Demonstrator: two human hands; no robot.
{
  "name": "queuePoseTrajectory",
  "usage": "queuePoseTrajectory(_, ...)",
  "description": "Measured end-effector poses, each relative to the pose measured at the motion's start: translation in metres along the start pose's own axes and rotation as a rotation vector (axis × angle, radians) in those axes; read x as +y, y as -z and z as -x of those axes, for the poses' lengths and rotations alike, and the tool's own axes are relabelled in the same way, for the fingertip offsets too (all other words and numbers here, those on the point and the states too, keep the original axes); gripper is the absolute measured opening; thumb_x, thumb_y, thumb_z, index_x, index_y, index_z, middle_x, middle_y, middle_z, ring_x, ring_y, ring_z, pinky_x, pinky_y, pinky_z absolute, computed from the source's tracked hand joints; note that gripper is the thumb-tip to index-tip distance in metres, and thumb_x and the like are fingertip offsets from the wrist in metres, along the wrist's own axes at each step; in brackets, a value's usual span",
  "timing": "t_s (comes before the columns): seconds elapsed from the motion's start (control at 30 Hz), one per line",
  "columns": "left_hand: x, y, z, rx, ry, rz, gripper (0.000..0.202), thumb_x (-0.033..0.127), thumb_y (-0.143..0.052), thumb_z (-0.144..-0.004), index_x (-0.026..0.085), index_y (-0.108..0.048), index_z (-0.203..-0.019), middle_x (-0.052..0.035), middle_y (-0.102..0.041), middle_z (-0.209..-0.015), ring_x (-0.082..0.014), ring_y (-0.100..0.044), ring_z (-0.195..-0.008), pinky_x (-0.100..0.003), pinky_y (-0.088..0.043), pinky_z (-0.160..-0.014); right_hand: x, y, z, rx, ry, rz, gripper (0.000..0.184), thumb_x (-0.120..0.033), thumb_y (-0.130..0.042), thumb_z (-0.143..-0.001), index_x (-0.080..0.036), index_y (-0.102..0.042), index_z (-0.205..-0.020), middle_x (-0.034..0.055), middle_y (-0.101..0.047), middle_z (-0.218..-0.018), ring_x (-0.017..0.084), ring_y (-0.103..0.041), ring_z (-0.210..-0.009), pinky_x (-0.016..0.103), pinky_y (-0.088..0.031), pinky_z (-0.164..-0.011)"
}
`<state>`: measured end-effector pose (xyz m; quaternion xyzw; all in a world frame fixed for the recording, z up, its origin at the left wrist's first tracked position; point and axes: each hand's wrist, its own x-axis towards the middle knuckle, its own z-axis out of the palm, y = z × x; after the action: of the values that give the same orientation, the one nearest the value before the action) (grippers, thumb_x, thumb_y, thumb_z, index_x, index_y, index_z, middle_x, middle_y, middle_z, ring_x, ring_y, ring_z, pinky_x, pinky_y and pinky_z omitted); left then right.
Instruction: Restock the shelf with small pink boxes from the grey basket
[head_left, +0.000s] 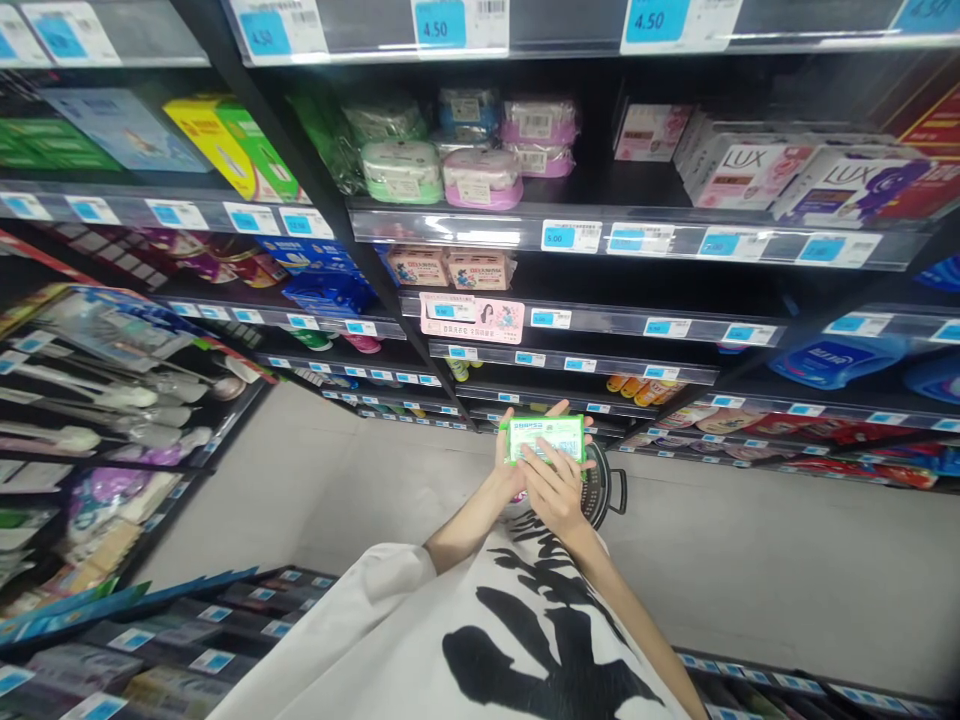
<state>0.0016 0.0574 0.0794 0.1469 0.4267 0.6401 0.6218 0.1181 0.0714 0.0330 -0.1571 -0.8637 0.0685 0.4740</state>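
A green-and-white wrapped packet (546, 436) with printed writing lies face up in front of my body. My left hand (504, 462) holds it from the left and from below, and its fingertips show past the packet's top and right edges. Resting across the front of the packet, my right hand (556, 492) has its fingers stretched out over the lower part of the print. Behind my right wrist, a black basket (595, 485) with a side handle is partly hidden.
Dark shelves with price tags rise ahead, holding LUX soap boxes (761, 172), pastel soap packs (482, 180) and pink soap boxes (480, 270). Blue bottles (836, 358) stand at the right. A rack of utensils (112, 395) is at the left. Grey floor (352, 490) lies below.
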Motion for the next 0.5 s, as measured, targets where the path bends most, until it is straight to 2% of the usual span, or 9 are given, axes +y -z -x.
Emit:
queuePoseTrajectory(0.07,0.003,-0.001,-0.001,-0.148,0.06,0.152,0.086,0.08,-0.034,-0.087,0.021,-0.058,-0.145,-0.0164,-0.069,-0.135,-0.0382,-0.061,-0.132,-0.058,-0.048,-0.109,0.001,0.001,-0.003,0.047,-0.078,-0.006,0.054,-0.009,-0.061,-0.093,-0.032,-0.06,-0.142,0.0032,-0.074,-0.129,0.027,-0.063,-0.134,0.048,-0.046,-0.115)
queuePoseTrajectory(0.13,0.005,-0.003,0.0,-0.25,0.102,0.233,0.089,0.081,-0.04,-0.087,0.019,-0.053,-0.149,-0.0164,-0.066,-0.141,-0.0382,-0.057,-0.136,-0.055,-0.044,-0.115,0.004,0.003,-0.005,0.114,-0.179,-0.038,0.062,-0.013,-0.066,-0.091,-0.031,-0.054,-0.149,0.0061,-0.07,-0.136,0.031,-0.059,-0.137,0.056,-0.044,-0.117)
queuePoseTrajectory(0.23,0.005,-0.004,0.002,-0.295,0.059,0.207,0.086,0.077,-0.054,-0.087,0.022,-0.049,-0.153,-0.0138,-0.06,-0.149,-0.0371,-0.051,-0.142,-0.053,-0.039,-0.121,0.009,0.005,-0.006,0.18,-0.392,-0.181,0.075,-0.02,-0.071,-0.086,-0.029,-0.046,-0.156,0.0093,-0.059,-0.15,0.032,-0.055,-0.142,0.058,-0.044,-0.119)
queuePoseTrajectory(0.33,0.005,-0.001,0.004,-0.282,-0.019,-0.056,0.074,0.065,-0.066,-0.089,0.03,-0.051,-0.153,-0.0083,-0.05,-0.159,-0.0358,-0.042,-0.15,-0.051,-0.034,-0.125,0.008,0.007,-0.005,0.28,-0.71,-0.343,0.071,-0.027,-0.077,-0.083,-0.025,-0.053,-0.15,0.0115,-0.061,-0.148,0.031,-0.059,-0.137,0.051,-0.05,-0.116)
queuePoseTrajectory(0.43,0.007,0.004,0.007,-0.273,-0.133,-0.433,0.061,0.052,-0.071,-0.091,0.035,-0.056,-0.148,-0.003,-0.038,-0.167,-0.0332,-0.018,-0.161,-0.048,-0.03,-0.128,0.007,0.009,-0.01,0.471,-1.043,-0.568,0.061,-0.034,-0.078,-0.083,-0.02,-0.061,-0.14,0.0126,-0.068,-0.139,0.029,-0.065,-0.128,0.048,-0.052,-0.113)
queuePoseTrajectory(0.5,0.008,0.008,0.01,-0.279,-0.207,-0.622,0.057,0.048,-0.068,-0.094,0.036,-0.056,-0.148,-0.0021,-0.034,-0.169,-0.0311,-0.009,-0.162,-0.049,-0.03,-0.128,0.011,0.01,-0.015,0.601,-1.225,-0.772,0.054,-0.037,-0.078,-0.083,-0.021,-0.064,-0.132,0.0104,-0.072,-0.13,0.027,-0.07,-0.118,0.045,-0.056,-0.106)
